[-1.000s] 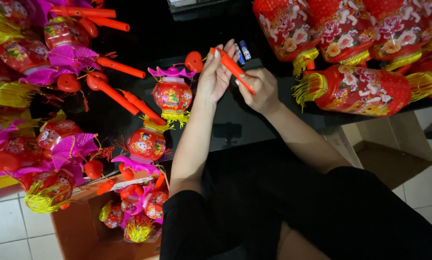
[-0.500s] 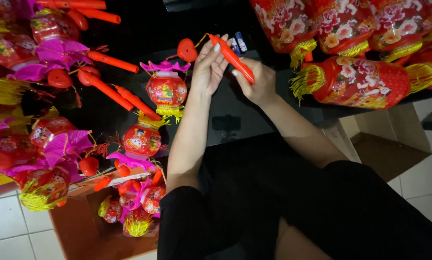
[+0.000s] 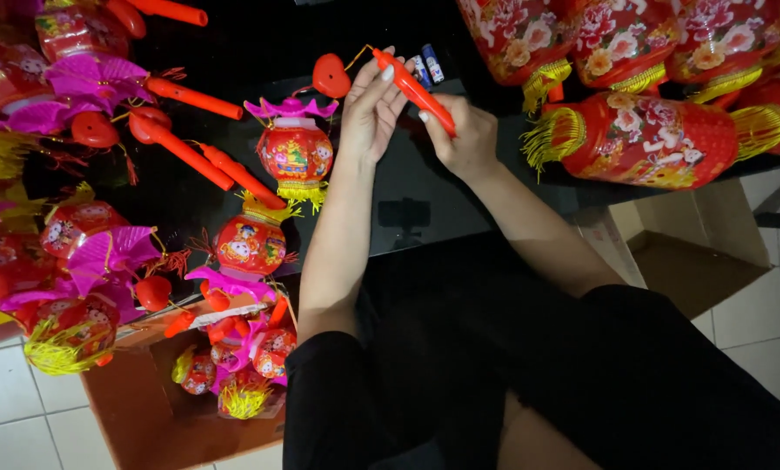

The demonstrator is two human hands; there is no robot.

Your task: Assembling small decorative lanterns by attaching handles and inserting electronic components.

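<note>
The orange stick [image 3: 414,90] is held slantwise above the dark table [image 3: 425,204], between both hands. The right hand [image 3: 461,137] is closed around its lower end; the left hand [image 3: 372,109] pinches its upper end with the fingertips. It looks like light, rigid plastic, slim and smooth, so likely apt to slip; the middle of the shaft seems the surest place to grasp. A thin cord runs from its tip to a red heart [image 3: 331,76]. Two batteries [image 3: 426,66] lie just behind, a small lantern [image 3: 294,152] to the left.
</note>
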